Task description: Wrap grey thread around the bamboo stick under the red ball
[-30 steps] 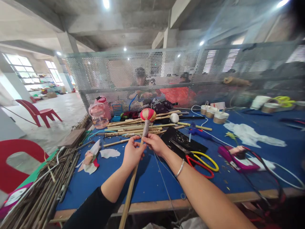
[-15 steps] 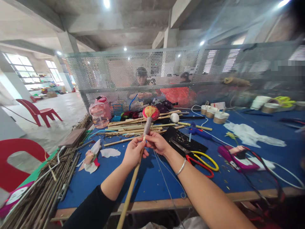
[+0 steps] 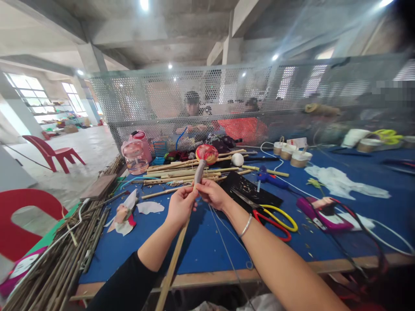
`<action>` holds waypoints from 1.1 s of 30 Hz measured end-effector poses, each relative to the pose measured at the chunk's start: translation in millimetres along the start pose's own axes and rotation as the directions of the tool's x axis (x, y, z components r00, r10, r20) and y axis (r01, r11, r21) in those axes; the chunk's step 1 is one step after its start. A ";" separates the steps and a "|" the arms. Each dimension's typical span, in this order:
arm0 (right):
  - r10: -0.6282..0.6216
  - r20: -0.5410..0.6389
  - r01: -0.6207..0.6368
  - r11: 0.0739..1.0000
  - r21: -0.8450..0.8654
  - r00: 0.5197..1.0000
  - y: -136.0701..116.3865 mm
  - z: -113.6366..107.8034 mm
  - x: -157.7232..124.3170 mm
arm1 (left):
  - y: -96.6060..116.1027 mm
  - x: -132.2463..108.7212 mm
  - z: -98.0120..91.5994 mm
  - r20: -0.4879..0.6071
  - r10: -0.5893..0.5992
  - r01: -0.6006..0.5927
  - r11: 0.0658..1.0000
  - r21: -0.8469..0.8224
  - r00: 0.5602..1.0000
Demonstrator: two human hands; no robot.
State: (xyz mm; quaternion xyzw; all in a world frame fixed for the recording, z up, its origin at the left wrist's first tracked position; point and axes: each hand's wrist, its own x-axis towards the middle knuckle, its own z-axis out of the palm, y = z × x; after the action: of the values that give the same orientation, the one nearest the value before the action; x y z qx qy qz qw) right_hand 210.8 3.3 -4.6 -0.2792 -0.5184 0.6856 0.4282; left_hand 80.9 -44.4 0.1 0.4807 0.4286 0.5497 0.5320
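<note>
A long bamboo stick [image 3: 173,263] slants up from the front edge, with a red and yellow cloth-covered ball [image 3: 207,153] at its far end. Just below the ball, a grey wrapping [image 3: 199,170] covers the stick. My left hand [image 3: 179,206] is closed round the stick under this wrapping. Right beside it, my right hand [image 3: 212,193] pinches at the lower end of the wrapping, its fingertips on the stick. From under the right hand a thin grey thread [image 3: 223,242] runs down past the table edge. Part of the grip is hidden behind the fingers.
Scissors [image 3: 274,220] with red and yellow handles lie right of my hands, near a blue glue gun [image 3: 270,178]. Several bamboo sticks [image 3: 175,173] and a white ball [image 3: 237,160] lie behind. Fabric scraps [image 3: 125,216] and bundled twigs [image 3: 65,259] are left. A mesh screen [image 3: 155,99] stands at the back.
The stick has turned in my hands: the ball shows more red and less yellow, and sits slightly further right. Both hands stay at nearly the same place.
</note>
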 end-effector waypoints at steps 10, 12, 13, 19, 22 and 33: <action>0.012 -0.072 -0.020 0.992 -0.125 0.997 -2.3 1.4 -1.1 | -4.7 -2.5 2.8 -0.053 -0.009 0.013 0.998 0.068 0.999; 0.010 -0.080 -0.022 0.989 -0.143 0.997 -2.0 2.3 -0.7 | -6.2 -2.3 1.7 -0.091 0.042 -0.026 0.985 0.171 0.995; 0.005 -0.076 -0.017 0.988 -0.150 0.997 -1.9 2.3 -0.6 | -6.0 -2.2 1.1 -0.096 0.050 -0.030 0.979 0.202 0.994; -0.016 0.037 0.018 0.998 -0.058 0.999 -4.9 -2.9 -1.2 | 2.5 -4.2 0.3 -0.072 0.074 -0.065 0.990 0.122 0.995; -0.018 0.062 0.019 1.000 -0.023 0.998 -6.8 -5.8 -1.5 | 5.1 -6.1 1.4 -0.018 0.064 -0.064 0.998 0.026 0.998; -0.047 -0.096 0.037 0.994 -0.102 0.994 -1.0 1.7 0.1 | -9.6 -0.2 -1.5 -0.106 0.065 -0.038 0.970 0.242 0.992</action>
State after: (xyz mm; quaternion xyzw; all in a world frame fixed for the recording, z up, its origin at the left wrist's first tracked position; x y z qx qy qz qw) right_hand 209.7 2.7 -3.1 -0.3228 -0.5362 0.6348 0.4532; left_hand 81.0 -43.9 -9.6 0.5203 0.5087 0.5339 0.4306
